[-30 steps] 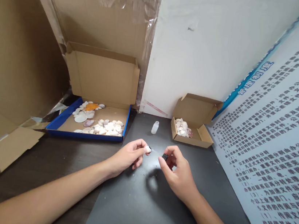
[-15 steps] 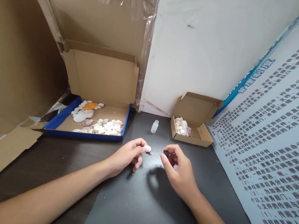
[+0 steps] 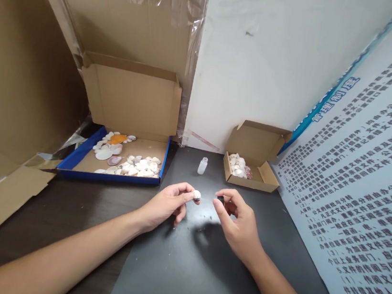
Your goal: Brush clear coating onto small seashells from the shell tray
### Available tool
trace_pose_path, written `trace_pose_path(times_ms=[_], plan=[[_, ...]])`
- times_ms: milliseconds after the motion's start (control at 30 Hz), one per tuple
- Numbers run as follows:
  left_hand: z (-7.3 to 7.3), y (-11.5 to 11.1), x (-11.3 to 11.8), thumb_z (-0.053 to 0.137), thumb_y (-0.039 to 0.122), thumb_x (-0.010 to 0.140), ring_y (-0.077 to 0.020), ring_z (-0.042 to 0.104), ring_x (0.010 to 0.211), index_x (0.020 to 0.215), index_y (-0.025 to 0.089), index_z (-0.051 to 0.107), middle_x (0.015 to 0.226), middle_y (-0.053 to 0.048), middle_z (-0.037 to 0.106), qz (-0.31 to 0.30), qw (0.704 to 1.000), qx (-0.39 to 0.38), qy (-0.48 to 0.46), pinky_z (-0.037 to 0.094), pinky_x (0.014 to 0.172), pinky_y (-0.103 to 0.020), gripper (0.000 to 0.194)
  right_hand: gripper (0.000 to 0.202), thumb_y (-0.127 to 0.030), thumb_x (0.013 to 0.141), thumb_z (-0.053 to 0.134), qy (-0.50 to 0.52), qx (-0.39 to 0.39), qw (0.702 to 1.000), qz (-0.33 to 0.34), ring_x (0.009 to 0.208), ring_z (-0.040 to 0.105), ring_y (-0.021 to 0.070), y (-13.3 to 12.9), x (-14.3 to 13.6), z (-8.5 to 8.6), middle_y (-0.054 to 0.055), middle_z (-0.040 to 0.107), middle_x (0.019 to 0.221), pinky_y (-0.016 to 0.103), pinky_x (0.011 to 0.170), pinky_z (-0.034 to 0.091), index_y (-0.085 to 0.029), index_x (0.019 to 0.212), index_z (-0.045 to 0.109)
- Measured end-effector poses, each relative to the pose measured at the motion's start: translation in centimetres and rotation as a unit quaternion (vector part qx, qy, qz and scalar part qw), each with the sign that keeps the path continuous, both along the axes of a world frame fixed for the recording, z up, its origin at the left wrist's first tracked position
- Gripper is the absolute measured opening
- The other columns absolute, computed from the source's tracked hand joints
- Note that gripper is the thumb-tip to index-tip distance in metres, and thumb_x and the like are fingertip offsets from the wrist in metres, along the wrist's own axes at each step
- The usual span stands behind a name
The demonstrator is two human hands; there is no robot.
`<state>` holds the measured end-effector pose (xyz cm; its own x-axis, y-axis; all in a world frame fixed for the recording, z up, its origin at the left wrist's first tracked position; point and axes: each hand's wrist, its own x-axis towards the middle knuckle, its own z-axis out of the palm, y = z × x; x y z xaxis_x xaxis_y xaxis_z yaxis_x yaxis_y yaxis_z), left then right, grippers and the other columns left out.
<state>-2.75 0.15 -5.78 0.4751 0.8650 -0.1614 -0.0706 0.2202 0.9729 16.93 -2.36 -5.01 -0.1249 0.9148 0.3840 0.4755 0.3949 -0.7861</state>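
A small white shell (image 3: 197,195) is pinched between the thumb and fingers of my left hand (image 3: 173,204); its underside looks dark. Across a short gap, my right hand (image 3: 239,216) holds a small black object (image 3: 221,200) between thumb and fingertips; its shape is mostly hidden. The two hands do not touch. Beyond them, a small clear bottle (image 3: 202,166) with whitish contents stands upright on the dark table (image 3: 172,269). Tiny specks lie on the surface between and below the hands.
At the left, an open blue-edged box (image 3: 110,179) holds many white shells, an orange one and a purplish one. A smaller open cardboard box (image 3: 251,184) with shells stands at the right. Cardboard and a white panel (image 3: 249,72) rise behind; a printed sheet (image 3: 367,189) borders the right.
The shell in my left hand has turned slightly and shifted a little right. My right hand has moved slightly right with the black object, which has tilted.
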Motion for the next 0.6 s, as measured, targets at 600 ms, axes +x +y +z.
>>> trace_pose_path(times_ms=[600], plan=[[0.16,-0.22,0.10,0.061,0.041,0.082,-0.0008,0.046,0.036,0.085,0.019,0.049,0.094,0.001,0.063,0.018,0.999,0.019,-0.021,0.034,0.035,-0.017,0.025,0.016,-0.036,0.091,0.053,0.023,-0.002,1.000,-0.004,0.051,0.042,0.0111,-0.07,0.04,-0.12,-0.006,0.039,0.061,0.023,0.051,0.036,-0.021,0.094,0.056]])
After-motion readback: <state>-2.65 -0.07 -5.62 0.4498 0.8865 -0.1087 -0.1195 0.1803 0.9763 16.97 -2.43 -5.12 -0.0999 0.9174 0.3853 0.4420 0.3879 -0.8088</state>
